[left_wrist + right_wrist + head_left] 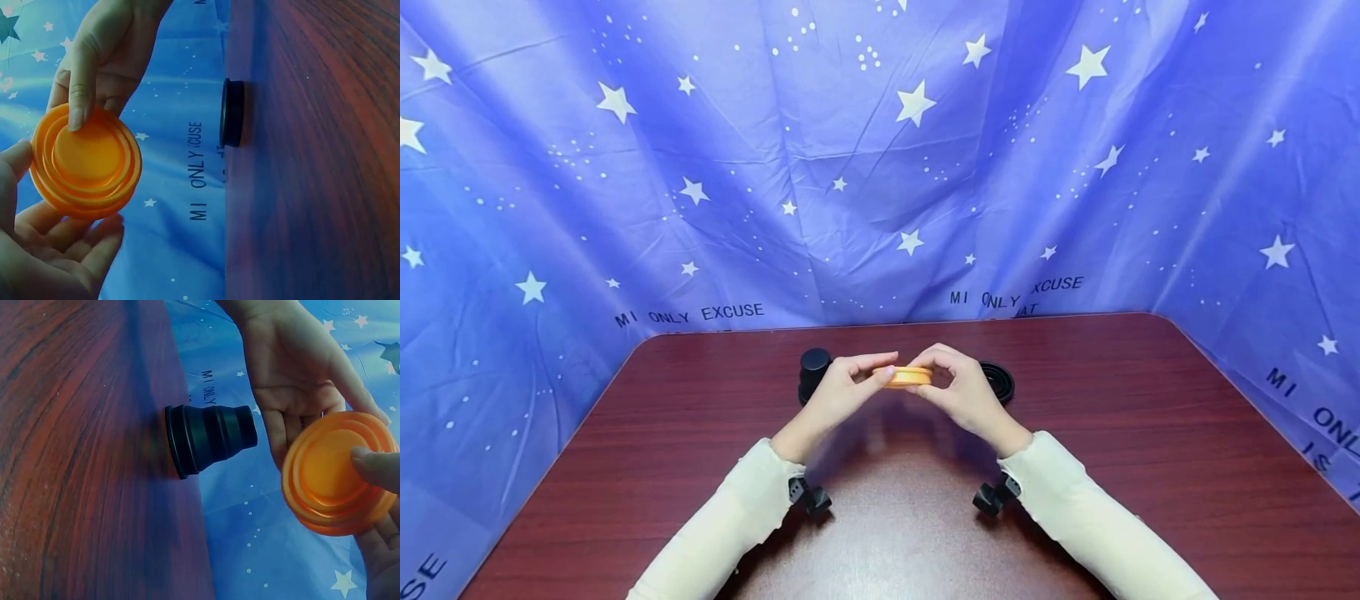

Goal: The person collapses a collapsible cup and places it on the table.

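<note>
Held level above the table between both hands is an orange collapsible cup (pixel 912 377), folded flat into stepped rings (pixel 94 159). My left hand (pixel 841 385) grips its left edge, thumb at the rim and fingers behind or under it. From the other side my right hand (pixel 961 385) pinches it, the thumb lying over the ringed face (pixel 375 467). Behind the left hand a black stepped cup (pixel 215 440) stands extended, narrow end up. A flat black ringed piece (pixel 233 112), similar in shape to the folded cup, lies behind the right hand.
The dark red wooden table (pixel 700 467) ends at a blue curtain (pixel 850 125) with white stars and lettering. Black devices (pixel 811 498) are worn under both wrists, at the ends of the pale sleeves (pixel 730 508).
</note>
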The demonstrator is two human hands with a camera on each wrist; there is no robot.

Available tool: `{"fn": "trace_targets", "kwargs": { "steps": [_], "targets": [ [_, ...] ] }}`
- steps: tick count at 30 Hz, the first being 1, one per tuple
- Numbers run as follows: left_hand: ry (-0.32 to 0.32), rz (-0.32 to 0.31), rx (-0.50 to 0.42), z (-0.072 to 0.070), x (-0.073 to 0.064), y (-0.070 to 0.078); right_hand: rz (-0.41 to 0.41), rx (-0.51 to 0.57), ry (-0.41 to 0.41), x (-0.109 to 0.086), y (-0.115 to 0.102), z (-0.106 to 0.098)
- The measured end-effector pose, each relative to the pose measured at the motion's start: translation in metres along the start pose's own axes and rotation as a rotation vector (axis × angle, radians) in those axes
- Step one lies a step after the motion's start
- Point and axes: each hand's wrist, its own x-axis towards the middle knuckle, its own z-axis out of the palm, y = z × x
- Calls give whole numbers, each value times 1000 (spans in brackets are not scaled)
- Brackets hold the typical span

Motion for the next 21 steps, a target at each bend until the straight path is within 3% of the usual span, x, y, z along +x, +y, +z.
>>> {"fn": "trace_targets", "kwargs": {
  "steps": [4,9,21],
  "targets": [
    [-26,-66,21,-1,0,1,-62,-56,25,0,-3,1],
    [-51,-74,9,-1,0,2,-131,-114,27,1,-3,1],
    [45,-81,-157,3,0,-2,-98,-134,-19,1,7,-1]
  ]
}}
